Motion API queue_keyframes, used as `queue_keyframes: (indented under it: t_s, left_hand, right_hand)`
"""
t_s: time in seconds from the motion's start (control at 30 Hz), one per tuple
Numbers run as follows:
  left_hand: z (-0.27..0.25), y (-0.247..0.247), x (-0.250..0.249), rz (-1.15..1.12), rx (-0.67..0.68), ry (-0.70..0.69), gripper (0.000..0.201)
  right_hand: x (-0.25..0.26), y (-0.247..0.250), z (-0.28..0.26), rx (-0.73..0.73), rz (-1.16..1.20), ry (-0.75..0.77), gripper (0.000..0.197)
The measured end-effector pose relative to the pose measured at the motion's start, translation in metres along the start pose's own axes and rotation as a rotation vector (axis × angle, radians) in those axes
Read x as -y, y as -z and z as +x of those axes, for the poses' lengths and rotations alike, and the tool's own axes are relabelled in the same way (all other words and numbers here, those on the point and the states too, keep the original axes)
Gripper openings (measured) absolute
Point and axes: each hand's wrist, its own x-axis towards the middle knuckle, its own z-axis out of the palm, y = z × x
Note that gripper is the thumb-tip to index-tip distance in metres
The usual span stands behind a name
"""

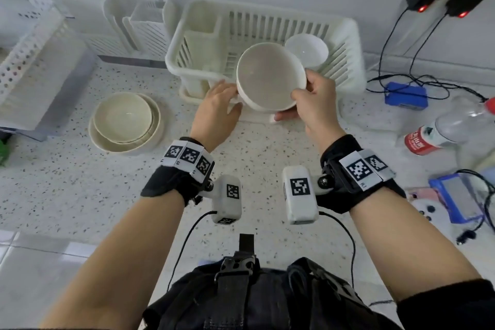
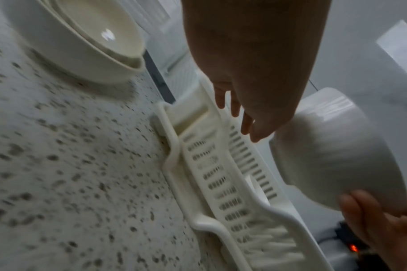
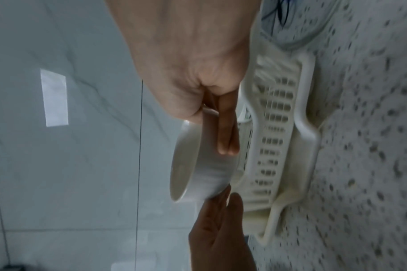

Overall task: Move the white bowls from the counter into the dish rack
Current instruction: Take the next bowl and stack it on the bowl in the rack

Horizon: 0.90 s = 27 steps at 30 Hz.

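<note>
White bowl (image 1: 270,76): tilted, over front edge of dish rack (image 1: 345,35), gripped at rim by my right hand (image 1: 316,96). Left hand (image 1: 219,104) open, fingertips beside it. Two more stacked on surface. Lower gently, w/ rim clear of racked bowl (image 1: 306,51).

The white bowl (image 1: 270,76) I hold hides part of the dish rack (image 1: 345,35) floor and the near side of the small bowl (image 1: 308,49) behind it. My right hand (image 1: 317,99) fingers vanish beneath it. My left hand (image 1: 218,104) fingertips hide behind its edge. Both wrist views smear.
</note>
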Motion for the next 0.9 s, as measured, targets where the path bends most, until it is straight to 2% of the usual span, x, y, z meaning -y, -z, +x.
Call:
queue_keyframes:
  t_s: [0.13, 0.27, 0.57, 0.77, 0.9]
  left_hand:
    - [0.024, -0.032, -0.026, 0.114, 0.101, 0.002, 0.038]
    - [0.049, -0.046, -0.036, 0.252, 0.253, 0.034, 0.044]
    - [0.101, -0.06, -0.029, 0.325, 0.511, 0.15, 0.052]
    - [0.127, -0.071, -0.01, 0.394, 0.658, 0.214, 0.071]
    - [0.138, -0.075, -0.006, 0.452, 0.818, 0.22, 0.081]
  right_hand:
    - [-0.002, 0.043, 0.016, -0.065, -0.03, 0.012, 0.041]
    - [-0.001, 0.061, 0.037, -0.102, -0.018, 0.011, 0.046]
    - [-0.002, 0.06, 0.117, -0.173, -0.002, -0.106, 0.049]
    - [-0.004, 0.051, 0.159, -0.202, -0.061, -0.192, 0.045]
    - [-0.014, 0.049, 0.183, -0.234, -0.111, -0.243, 0.044]
